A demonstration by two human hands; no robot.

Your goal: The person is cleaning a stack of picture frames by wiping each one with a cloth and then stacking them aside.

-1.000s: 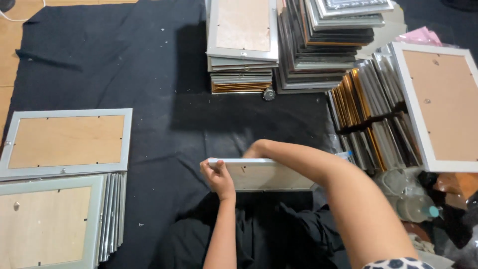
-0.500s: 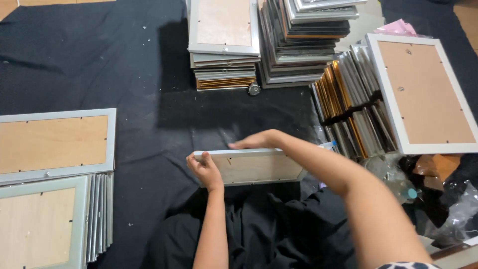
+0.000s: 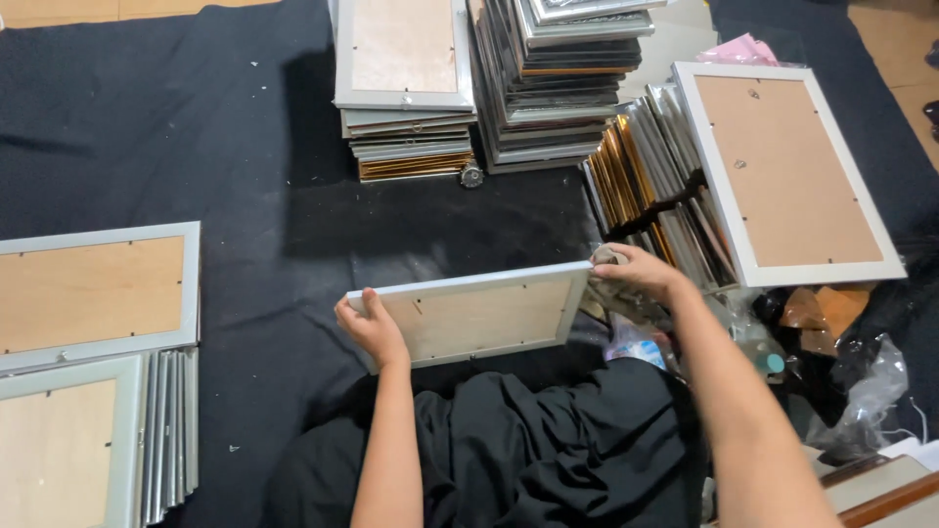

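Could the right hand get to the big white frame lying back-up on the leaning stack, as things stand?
Probably yes: the right hand, holding a cloth at the held frame's corner, is just beside the white frame, which lies uncovered on top.

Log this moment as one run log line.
left hand: grips picture frame | right hand: cloth at frame's right end | frame stacks behind

frame stacks (image 3: 406,93) behind held frame (image 3: 479,315), more frames (image 3: 93,293) left
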